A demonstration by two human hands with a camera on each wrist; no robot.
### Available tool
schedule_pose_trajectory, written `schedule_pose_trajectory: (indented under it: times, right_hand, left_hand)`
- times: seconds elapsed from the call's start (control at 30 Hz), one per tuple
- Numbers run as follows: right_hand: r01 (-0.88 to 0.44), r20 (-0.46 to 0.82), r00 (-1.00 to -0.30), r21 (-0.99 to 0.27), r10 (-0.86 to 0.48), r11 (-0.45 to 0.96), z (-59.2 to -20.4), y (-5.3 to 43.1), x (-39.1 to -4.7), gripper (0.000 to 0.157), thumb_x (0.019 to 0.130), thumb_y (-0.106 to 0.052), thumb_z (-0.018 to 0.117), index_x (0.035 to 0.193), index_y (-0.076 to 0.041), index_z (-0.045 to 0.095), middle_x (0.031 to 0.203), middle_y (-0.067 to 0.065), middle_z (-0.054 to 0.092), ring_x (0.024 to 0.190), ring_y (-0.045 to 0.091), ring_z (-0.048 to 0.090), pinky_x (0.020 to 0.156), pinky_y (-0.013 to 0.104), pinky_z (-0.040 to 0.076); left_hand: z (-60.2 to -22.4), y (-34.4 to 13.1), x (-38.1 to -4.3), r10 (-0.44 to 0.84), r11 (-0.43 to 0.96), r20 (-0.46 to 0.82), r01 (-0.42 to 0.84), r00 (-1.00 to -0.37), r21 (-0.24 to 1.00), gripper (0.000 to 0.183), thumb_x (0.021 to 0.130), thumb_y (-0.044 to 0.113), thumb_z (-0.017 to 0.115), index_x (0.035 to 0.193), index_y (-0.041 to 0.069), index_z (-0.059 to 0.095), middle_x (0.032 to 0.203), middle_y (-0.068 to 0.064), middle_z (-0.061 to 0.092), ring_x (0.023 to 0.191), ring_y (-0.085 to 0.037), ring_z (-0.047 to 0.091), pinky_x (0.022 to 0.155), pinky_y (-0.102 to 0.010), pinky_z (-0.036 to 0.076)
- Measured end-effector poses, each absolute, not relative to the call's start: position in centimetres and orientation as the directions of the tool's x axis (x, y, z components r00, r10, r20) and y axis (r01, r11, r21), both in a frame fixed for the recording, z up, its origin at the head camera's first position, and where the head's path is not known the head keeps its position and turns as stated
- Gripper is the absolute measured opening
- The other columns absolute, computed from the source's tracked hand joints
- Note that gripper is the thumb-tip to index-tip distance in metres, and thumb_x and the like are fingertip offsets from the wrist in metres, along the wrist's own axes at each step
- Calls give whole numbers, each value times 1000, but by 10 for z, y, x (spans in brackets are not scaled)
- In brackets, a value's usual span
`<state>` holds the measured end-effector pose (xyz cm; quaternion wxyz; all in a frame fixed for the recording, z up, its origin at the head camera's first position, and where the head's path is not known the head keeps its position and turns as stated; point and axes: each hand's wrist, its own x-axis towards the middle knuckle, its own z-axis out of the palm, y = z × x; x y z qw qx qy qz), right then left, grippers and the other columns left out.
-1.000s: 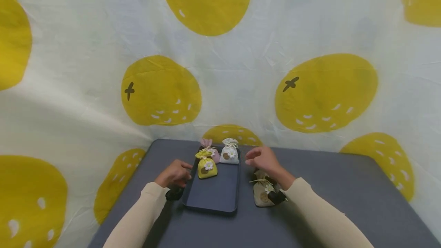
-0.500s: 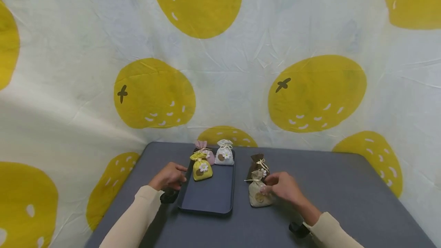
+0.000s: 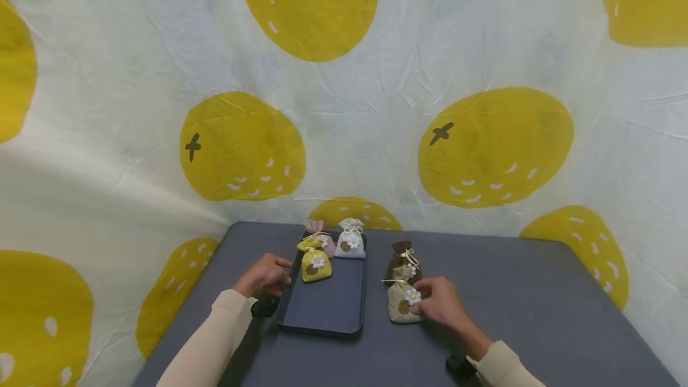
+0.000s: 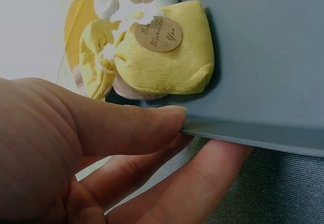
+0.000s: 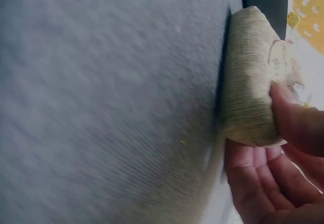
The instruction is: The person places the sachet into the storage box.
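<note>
My left hand (image 3: pixel 266 275) pinches the left rim of a dark grey tray (image 3: pixel 322 314); in the left wrist view the thumb lies at the rim's inner side and fingers press from outside. Inside the tray's far end are a yellow drawstring pouch (image 3: pixel 316 265), a pink pouch (image 3: pixel 328 246) and a white pouch (image 3: pixel 350 245). To the right of the tray, my right hand (image 3: pixel 442 301) grips the right side of a beige pouch (image 3: pixel 399 302) on the table, thumb on its front near the flower and round tag (image 5: pixel 283 62). A dark brown pouch (image 3: pixel 398 258) stands right behind it.
The dark grey table (image 3: pixel 527 297) runs back to a hanging white cloth (image 3: pixel 365 136) printed with large yellow fruit. A strip of table separates the tray from the beige pouch. Black wrist cameras sit on both wrists.
My right hand has come down and back from near the tray's right edge to the beige pouch and taken hold of it. My left hand has stayed at the tray's rim.
</note>
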<state>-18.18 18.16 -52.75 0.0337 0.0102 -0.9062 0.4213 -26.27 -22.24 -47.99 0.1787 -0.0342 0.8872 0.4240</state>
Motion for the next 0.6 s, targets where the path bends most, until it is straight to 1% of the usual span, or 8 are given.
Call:
schedule_pose_trajectory:
  times: [0.23,0.4,0.6]
  right_hand:
    - [25,46,-992,-841,118,541,-528,181,-178,33,65,6,89,97,4,80,80,11,78,70,13,66,63,23,51]
    - [26,62,-985,-869,160,494,-525,183,-179,35,65,7,90,98,7,79,83,16,79,71,12,69,64,20,53]
    - [11,81,-981,-888,179,460,-514,184,-182,37,64,7,90,100,9,79,83,17,79,70,10,70,63,19,54]
  left_hand:
    - [-476,-223,-267,102,633,-359,-218,-928,743,48,89,-7,70,136,-2,67,123,-26,73,48,-14,52,53,-33,58]
    - [-478,-223,-266,89,628,-373,-239,-923,741,48,89,-7,70,136,0,68,125,-26,72,50,-15,55,53,-33,58]
    - [-479,-223,-267,70,633,-380,-253,-922,732,48,90,-6,71,137,1,68,123,-25,73,52,-15,57,54,-33,58]
